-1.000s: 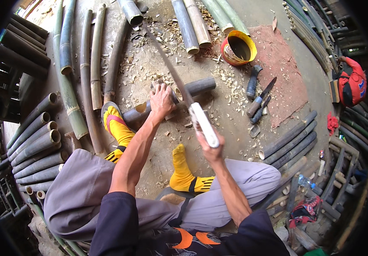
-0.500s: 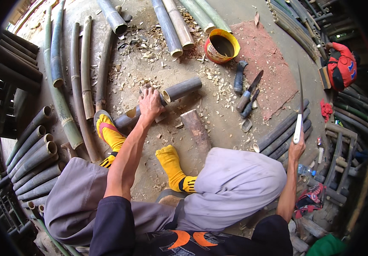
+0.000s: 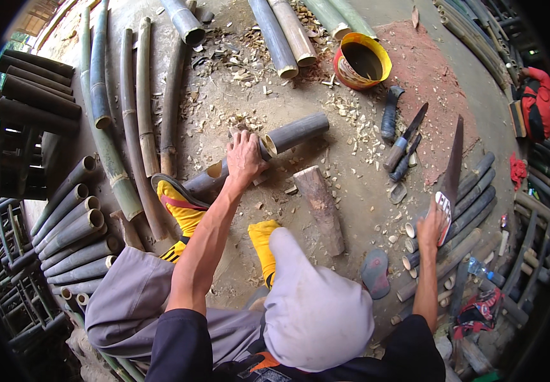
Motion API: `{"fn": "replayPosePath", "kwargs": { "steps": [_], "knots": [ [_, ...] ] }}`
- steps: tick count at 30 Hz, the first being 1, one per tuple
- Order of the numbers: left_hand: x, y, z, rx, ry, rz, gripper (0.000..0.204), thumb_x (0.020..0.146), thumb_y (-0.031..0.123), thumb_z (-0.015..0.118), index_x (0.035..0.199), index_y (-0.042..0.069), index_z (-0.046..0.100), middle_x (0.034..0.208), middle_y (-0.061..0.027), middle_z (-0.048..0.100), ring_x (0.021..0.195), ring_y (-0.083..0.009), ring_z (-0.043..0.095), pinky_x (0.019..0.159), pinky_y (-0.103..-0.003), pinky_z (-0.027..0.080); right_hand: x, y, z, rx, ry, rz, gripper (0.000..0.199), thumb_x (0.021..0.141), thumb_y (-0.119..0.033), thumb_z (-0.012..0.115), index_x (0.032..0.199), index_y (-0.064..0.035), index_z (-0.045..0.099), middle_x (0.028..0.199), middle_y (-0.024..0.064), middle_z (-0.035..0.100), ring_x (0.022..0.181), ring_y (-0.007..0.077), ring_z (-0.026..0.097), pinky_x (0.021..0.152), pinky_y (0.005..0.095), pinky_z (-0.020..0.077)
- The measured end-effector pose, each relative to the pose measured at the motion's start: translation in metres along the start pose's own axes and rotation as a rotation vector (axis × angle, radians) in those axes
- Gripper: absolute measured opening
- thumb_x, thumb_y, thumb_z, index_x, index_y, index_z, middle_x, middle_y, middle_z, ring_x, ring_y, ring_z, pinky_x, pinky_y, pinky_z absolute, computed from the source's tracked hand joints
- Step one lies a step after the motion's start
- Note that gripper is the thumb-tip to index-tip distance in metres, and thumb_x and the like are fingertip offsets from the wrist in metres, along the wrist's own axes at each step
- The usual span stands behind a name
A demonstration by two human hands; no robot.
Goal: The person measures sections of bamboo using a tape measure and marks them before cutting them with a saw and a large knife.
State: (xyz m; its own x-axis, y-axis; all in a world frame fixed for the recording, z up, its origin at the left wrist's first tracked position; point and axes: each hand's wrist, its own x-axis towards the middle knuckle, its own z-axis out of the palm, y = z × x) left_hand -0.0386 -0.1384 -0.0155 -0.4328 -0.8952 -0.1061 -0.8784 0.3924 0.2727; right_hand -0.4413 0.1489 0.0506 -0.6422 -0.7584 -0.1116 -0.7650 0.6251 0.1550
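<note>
My left hand (image 3: 245, 158) grips a dark bamboo pole (image 3: 299, 133) that lies slantwise on the ground, with openings cut into its side. My fingers bend over it near the middle; what lies under the palm is hidden. At the pole's near left end rests my left foot, in a yellow sock (image 3: 182, 207) and a sandal. Out to the right, my right hand (image 3: 429, 230), slightly blurred, holds a handsaw by its white handle. The saw's broad blade (image 3: 455, 156) points away from me, apart from the pole.
A short log (image 3: 321, 210) lies before my right foot. A knife (image 3: 407, 137) and other tools lie right of scattered wood chips. A yellow and red bucket (image 3: 362, 62) holds dark liquid. Bamboo poles (image 3: 74, 229) are stacked at both sides. A loose sandal (image 3: 375, 274) lies by my right knee.
My right hand has come inward with the saw, and the blade now shows its flat side. My right knee has swung left, uncovering the loose sandal. My left hand stays on the bamboo pole.
</note>
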Motion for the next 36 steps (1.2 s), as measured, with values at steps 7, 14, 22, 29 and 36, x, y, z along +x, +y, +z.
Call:
{"fn": "replayPosePath", "kwargs": {
  "steps": [7,14,22,29,36],
  "knots": [
    [0.009,0.008,-0.005,-0.062,-0.087,-0.021,0.066,0.052,0.024,0.084,0.108,0.004,0.054,0.115,-0.0130,0.050,0.115,-0.0321,0.045,0.092,-0.047,0.042,0.038,-0.267,-0.016,0.443,0.252,-0.885,0.073,0.073,0.010,0.056,0.141,-0.0126,0.040,0.139,0.0140,0.045,0.130,0.0307,0.040,0.111,0.0556,0.0274],
    [0.000,0.006,-0.051,-0.290,0.064,-0.010,0.062,0.057,0.023,0.085,0.109,0.005,0.057,0.107,-0.0127,0.054,0.105,-0.0312,0.052,0.089,-0.043,0.044,0.086,-0.331,-0.032,0.514,0.095,-1.081,0.066,0.070,-0.008,0.074,0.128,-0.0086,0.044,0.119,0.0160,0.059,0.115,0.0334,0.055,0.096,0.0495,0.0423],
    [-0.037,0.025,-0.149,-1.255,0.304,-0.007,0.051,0.066,0.016,0.085,0.107,0.004,0.057,0.093,-0.0030,0.065,0.086,-0.0135,0.064,0.081,-0.028,0.052,0.008,-0.313,-0.126,1.209,-0.191,-0.973,0.055,0.072,-0.012,0.076,0.118,-0.0034,0.047,0.102,0.0189,0.064,0.089,0.0303,0.067,0.079,0.0377,0.0580],
    [-0.068,0.053,-0.212,-1.238,0.471,0.111,0.057,0.063,0.011,0.084,0.111,0.003,0.054,0.097,-0.0046,0.058,0.091,-0.0144,0.058,0.082,-0.028,0.047,-0.062,-0.270,-0.109,1.051,-0.109,-0.869,0.069,0.069,-0.031,0.077,0.126,-0.0067,0.046,0.107,0.0255,0.059,0.100,0.0417,0.056,0.088,0.0452,0.0442],
    [-0.133,-0.051,-0.208,-1.143,0.626,-0.099,0.059,0.063,0.012,0.085,0.112,0.003,0.054,0.096,-0.0034,0.062,0.088,-0.0116,0.060,0.082,-0.027,0.051,-0.020,-0.180,-0.145,0.176,-0.393,-0.829,0.054,0.074,-0.034,0.071,0.115,-0.0076,0.050,0.095,0.0243,0.064,0.087,0.0445,0.062,0.074,0.0519,0.0476]
  ]
}}
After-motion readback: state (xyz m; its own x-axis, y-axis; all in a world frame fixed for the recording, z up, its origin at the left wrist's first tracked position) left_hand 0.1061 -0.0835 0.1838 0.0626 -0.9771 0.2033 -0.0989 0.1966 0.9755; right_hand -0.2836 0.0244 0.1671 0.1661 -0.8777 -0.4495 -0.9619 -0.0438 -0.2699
